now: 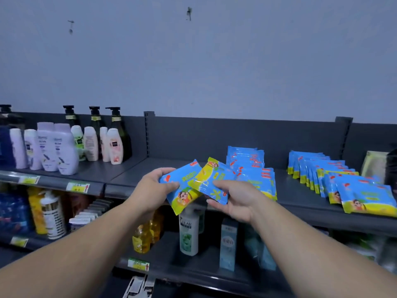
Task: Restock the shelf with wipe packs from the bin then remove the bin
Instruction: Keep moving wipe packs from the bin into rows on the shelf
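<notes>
A flat, glossy blue-and-yellow wipe pack (184,191) is pinched in the left hand (150,190) over the grey metal shelf's (300,204) front edge. The right hand (238,201) pinches a second pack (212,179), their corners overlapping. Matching packs lean in rows (335,179) behind. Pastel plastic bottles (55,147) crowd the left end. Print unreadable.

Lilac and white lotion bottles (64,151) are standing up and left of a white shampoo bottle (188,233), dark pump bottles (117,124) rising behind them; yellow bottles (141,237) are crowding its left, a pale blue carton (228,244) standing at its right.
</notes>
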`<act>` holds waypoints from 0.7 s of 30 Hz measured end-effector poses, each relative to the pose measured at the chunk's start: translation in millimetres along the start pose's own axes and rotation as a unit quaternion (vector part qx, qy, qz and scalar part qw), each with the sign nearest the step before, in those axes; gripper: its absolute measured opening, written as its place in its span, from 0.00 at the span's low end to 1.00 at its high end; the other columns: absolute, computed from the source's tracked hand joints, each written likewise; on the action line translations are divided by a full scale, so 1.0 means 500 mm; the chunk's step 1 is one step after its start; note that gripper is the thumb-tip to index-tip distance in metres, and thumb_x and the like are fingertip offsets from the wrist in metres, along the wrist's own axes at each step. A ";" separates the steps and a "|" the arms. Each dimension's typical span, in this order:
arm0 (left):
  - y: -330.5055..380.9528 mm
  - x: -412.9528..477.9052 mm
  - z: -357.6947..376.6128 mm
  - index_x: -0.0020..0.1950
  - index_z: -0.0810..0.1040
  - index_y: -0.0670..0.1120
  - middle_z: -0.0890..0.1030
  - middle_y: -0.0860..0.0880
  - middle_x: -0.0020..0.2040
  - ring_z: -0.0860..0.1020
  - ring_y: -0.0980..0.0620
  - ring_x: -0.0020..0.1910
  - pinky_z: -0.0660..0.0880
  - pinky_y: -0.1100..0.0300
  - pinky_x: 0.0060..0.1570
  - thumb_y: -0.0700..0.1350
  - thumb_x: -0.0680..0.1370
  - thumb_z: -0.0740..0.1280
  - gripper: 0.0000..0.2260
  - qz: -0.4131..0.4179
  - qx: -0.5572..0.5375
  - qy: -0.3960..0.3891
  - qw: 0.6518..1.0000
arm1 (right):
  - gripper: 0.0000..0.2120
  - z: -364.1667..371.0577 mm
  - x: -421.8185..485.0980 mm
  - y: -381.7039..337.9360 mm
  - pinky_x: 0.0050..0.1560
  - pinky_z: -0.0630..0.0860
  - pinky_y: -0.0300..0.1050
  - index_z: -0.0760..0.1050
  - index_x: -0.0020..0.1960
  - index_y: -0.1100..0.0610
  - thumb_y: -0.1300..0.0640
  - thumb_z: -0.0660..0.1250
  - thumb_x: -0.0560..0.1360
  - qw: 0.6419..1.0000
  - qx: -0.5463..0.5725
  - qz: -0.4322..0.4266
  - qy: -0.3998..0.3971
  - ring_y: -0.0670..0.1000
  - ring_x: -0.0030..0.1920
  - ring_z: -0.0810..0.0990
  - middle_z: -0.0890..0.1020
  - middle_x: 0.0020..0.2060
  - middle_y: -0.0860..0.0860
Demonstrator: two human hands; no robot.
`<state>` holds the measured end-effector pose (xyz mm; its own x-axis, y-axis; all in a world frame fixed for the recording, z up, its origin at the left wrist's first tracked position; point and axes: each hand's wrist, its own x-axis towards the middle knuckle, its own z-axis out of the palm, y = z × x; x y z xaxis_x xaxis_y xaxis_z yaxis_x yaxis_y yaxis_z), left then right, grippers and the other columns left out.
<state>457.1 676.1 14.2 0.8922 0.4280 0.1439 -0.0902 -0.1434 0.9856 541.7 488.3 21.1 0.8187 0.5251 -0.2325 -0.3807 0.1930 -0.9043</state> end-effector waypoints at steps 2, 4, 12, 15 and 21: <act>0.006 0.052 -0.003 0.59 0.76 0.49 0.83 0.45 0.50 0.83 0.49 0.43 0.77 0.59 0.34 0.36 0.76 0.69 0.14 0.011 0.032 0.011 0.999 | 0.11 -0.014 0.048 -0.037 0.31 0.81 0.47 0.74 0.57 0.59 0.67 0.67 0.76 0.996 -0.089 -0.028 -0.002 0.51 0.35 0.85 0.85 0.42 0.54; 0.012 0.107 -0.008 0.57 0.77 0.50 0.82 0.44 0.51 0.83 0.49 0.42 0.77 0.61 0.32 0.36 0.75 0.69 0.14 0.019 0.050 0.022 0.998 | 0.15 -0.026 0.095 -0.079 0.35 0.83 0.50 0.72 0.58 0.55 0.67 0.68 0.75 0.977 -0.200 -0.068 -0.007 0.51 0.40 0.85 0.84 0.48 0.52; 0.008 0.317 -0.001 0.56 0.77 0.50 0.82 0.46 0.49 0.82 0.50 0.40 0.78 0.57 0.35 0.35 0.75 0.69 0.14 0.032 0.096 0.045 0.994 | 0.15 -0.058 0.278 -0.236 0.40 0.82 0.48 0.77 0.54 0.50 0.67 0.68 0.74 0.871 -0.454 -0.185 -0.031 0.52 0.38 0.82 0.83 0.48 0.52; -0.015 0.387 0.000 0.56 0.77 0.51 0.82 0.46 0.48 0.82 0.51 0.39 0.76 0.57 0.34 0.35 0.75 0.69 0.14 0.026 0.096 0.043 0.994 | 0.14 -0.064 0.336 -0.266 0.36 0.82 0.43 0.78 0.55 0.50 0.66 0.69 0.74 0.838 -0.516 -0.171 -0.054 0.50 0.39 0.82 0.83 0.47 0.52; -0.050 0.531 0.005 0.56 0.77 0.49 0.82 0.45 0.47 0.81 0.52 0.37 0.75 0.62 0.31 0.33 0.76 0.67 0.13 0.025 0.110 0.004 0.994 | 0.14 -0.048 0.458 -0.266 0.43 0.83 0.48 0.78 0.55 0.49 0.65 0.70 0.74 0.813 -0.564 -0.132 -0.052 0.50 0.43 0.82 0.82 0.50 0.53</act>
<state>697.2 790.8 27.4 0.8851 0.4226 0.1948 -0.0352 -0.3567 0.9336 789.9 563.1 79.5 0.7446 0.6675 0.0018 0.4878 -0.5423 -0.6841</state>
